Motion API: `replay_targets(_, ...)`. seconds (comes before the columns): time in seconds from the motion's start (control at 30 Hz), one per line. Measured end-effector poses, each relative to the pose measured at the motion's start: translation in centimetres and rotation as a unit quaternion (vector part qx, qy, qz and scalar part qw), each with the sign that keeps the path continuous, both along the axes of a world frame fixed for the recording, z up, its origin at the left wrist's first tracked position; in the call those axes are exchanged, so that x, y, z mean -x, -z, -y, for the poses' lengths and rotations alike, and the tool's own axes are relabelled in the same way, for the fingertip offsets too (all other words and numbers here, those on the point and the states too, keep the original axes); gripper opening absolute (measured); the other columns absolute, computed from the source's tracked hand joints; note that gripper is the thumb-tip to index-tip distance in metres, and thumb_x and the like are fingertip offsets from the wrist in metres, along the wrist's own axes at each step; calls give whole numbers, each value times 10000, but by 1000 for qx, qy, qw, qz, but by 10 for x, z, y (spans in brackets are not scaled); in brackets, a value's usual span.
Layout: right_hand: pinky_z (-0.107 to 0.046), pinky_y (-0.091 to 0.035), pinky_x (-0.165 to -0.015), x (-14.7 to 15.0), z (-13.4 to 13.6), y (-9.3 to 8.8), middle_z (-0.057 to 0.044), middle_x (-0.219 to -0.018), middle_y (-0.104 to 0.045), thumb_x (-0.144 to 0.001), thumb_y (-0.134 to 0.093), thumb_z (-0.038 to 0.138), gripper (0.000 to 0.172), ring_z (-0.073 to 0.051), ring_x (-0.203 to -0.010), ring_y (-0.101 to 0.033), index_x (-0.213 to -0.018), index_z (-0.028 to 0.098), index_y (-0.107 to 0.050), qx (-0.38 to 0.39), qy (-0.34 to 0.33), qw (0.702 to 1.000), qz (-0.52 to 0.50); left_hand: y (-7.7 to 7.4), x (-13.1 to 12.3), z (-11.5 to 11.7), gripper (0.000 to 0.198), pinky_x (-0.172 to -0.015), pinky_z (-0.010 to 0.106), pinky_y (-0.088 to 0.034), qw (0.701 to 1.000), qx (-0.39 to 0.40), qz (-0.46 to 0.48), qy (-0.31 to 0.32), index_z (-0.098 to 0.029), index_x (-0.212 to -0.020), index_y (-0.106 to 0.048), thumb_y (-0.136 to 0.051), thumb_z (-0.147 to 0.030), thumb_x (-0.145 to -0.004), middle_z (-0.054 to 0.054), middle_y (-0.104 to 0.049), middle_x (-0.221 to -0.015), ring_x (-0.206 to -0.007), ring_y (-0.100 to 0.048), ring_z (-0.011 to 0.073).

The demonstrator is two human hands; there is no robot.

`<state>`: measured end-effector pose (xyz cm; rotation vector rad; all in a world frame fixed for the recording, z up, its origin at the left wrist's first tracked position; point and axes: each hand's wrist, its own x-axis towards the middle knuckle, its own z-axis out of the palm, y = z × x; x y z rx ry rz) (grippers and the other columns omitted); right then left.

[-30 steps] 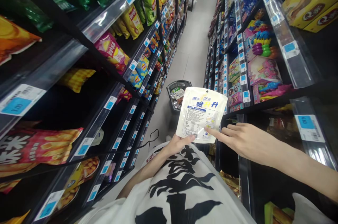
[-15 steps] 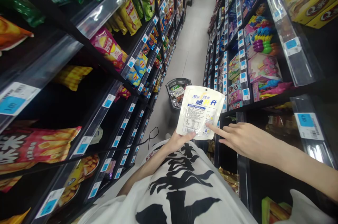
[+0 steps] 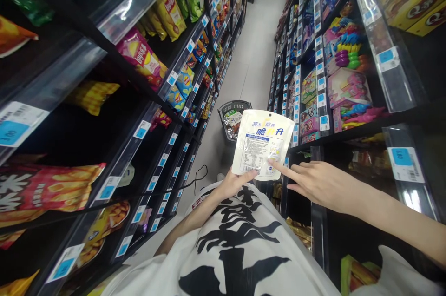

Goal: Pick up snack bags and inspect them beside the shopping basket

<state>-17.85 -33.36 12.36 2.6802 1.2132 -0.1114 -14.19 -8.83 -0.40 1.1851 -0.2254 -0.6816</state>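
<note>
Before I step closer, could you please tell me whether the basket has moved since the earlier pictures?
No; the basket keeps its place against the floor seam.

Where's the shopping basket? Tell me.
Head view: the shopping basket is in the aisle, beyond and left of the snack pouch in the left hand.

The left hand pinches the bottom edge of a white pouch, thumb over its printed face, while the right hand points its index finger at the lower right of the print. Beyond, partly covered by the pouch, a dark basket holding packages stands on the grey floor between shelves; a pink chip bag lies at left.
</note>
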Motion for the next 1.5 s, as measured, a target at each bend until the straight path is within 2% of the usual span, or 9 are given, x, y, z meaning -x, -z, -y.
replay_targets(0.1, -316, -349, -591, 0, -1, 0, -66, -827, -686, -1052, -401, 278, 604, -184, -627, -617, -1584, 51, -228, 4, 14, 1000, 1, 3, 1, 0, 650, -1199, 514, -366, 1000, 7, -1, 11, -193, -1419, -592, -728, -506, -865, 122, -707, -1255, -1384, -506, 333)
replay_targets(0.57, -305, -320, -588, 1, 0, 3, -16, -846, -648, -1000, -550, 305, 654, -166, -641, -619, -1586, 194, -280, 24, -24, 999, -33, 4, 1, -1, 648, -1207, 502, -357, 1000, 7, 25, 13, -194, -1448, -563, -703, -494, -891, 120, -694, -1285, -1382, -510, 324)
replay_targets(0.83, -290, -363, -601, -1, 1, 3, -32, -833, -659, -1024, -497, 288, 540, -157, -631, -617, -1533, 152, -380, 3, -14, 999, -39, 4, 0, -1, 570, -1173, 471, -416, 998, -1, 64, 12, -192, -1390, -621, -717, -439, -885, 106, -661, -1346, -1341, -553, 320)
replay_targets(0.97, -315, -469, -658, -1, 2, 1, -81, -953, -696, -1030, -477, 301, 508, -194, -741, -669, -1505, 130, -419, -9, 11, 999, -52, 6, 0, -3, 532, -1132, 448, -461, 996, -14, 85, 14, -178, -1352, -652, -736, -394, -873, 101, -648, -1367, -1295, -590, 322)
replay_targets(1.07, -396, -562, -821, -3, 4, -5, -171, -1162, -690, -1037, -470, 373, 592, -263, -985, -697, -1537, 79, -350, -58, 64, 992, -88, 6, -1, -3, 520, -1105, 441, -480, 991, -36, 128, -2, -176, -1362, -643, -730, -355, -882, 109, -657, -1351, -1260, -614, 315)
replay_targets(1.2, -475, -545, -1012, -9, 5, -18, -238, -1375, -593, -1004, -487, 539, 763, -321, -1260, -606, -1575, 72, -288, -144, 121, 960, -209, 0, -6, -5, 600, -1195, 483, -361, 944, -61, 320, -45, -270, -1485, -519, -682, -251, -908, 92, -494, -1533, -1417, -464, 313)
replay_targets(1.33, -433, -554, -1027, -12, 5, -29, -167, -1410, -596, -980, -515, 566, 739, -293, -1241, -632, -1592, 201, -316, -246, 125, 900, -337, -4, -7, -8, 676, -1240, 547, -256, 874, -112, 466, -80, -338, -1509, -467, -696, -210, -886, 57, -283, -1652, -1539, -237, 332)
replay_targets(1.4, -414, -611, -918, -8, 10, -28, -155, -1323, -664, -999, -469, 543, 745, -293, -1140, -692, -1628, 243, -204, -305, 127, 890, -313, -5, -4, -7, 679, -1244, 576, -234, 843, -152, 509, -82, -321, -1516, -461, -693, -208, -888, 59, -209, -1674, -1560, -157, 348)
replay_targets(1.5, -357, -642, -679, 4, 26, -10, -129, -1139, -751, -1036, -373, 356, 670, -290, -922, -760, -1639, 322, -83, -298, 143, 931, -152, -9, -2, -1, 632, -1248, 565, -247, 790, -225, 568, -56, -268, -1513, -475, -568, -102, -910, 74, -214, -1672, -1568, -124, 329)
